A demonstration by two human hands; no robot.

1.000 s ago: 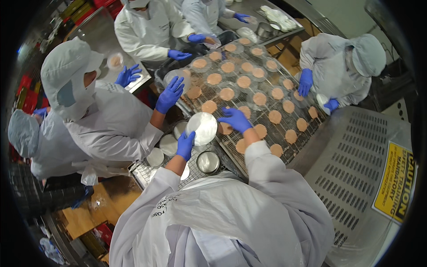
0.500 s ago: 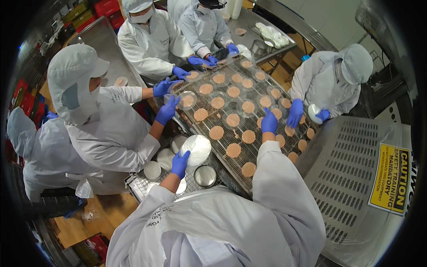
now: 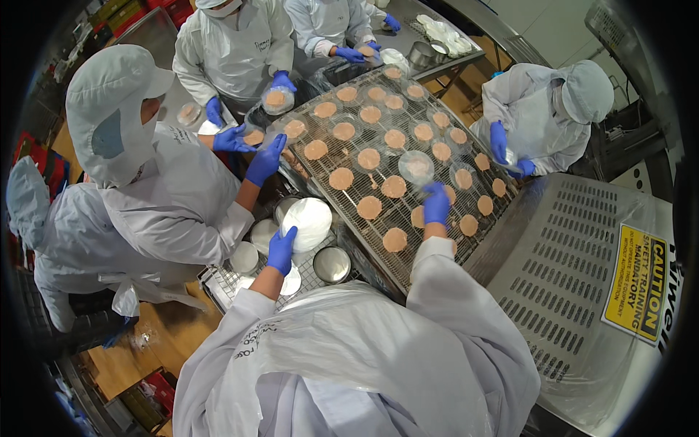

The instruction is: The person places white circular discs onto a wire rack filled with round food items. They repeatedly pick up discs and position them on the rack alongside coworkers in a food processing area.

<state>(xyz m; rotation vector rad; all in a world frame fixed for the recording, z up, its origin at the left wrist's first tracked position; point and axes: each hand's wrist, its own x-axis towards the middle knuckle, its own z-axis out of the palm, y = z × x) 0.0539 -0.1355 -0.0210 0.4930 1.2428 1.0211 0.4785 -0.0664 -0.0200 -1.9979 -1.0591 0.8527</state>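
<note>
My left hand [image 3: 281, 251] is closed on the edge of a stack of thin white round sheets [image 3: 306, 225], held over a wire rack. My right hand [image 3: 436, 204] reaches over the wire mesh conveyor belt [image 3: 349, 222], fingers together at the edge of a clear round film [image 3: 417, 168]. That film covers a flat pinkish-brown patty; whether it lies fully down is hard to see. Rows of similar patties [image 3: 394, 186] cover the belt, some with clear film rounds on or around them.
Round metal tins [image 3: 332, 265] stand on the wire rack [image 3: 218, 285] at my left. A perforated metal cover [image 3: 575, 284] slopes at my right. Gloved co-workers [image 3: 145, 189] stand left, far and right of the belt, several handling patties; a side table [image 3: 437, 80] stands beyond.
The clear film round now shows at my right fingertips, over a patty. The patties have shifted toward the far left with the belt. My left hand still holds the stack.
</note>
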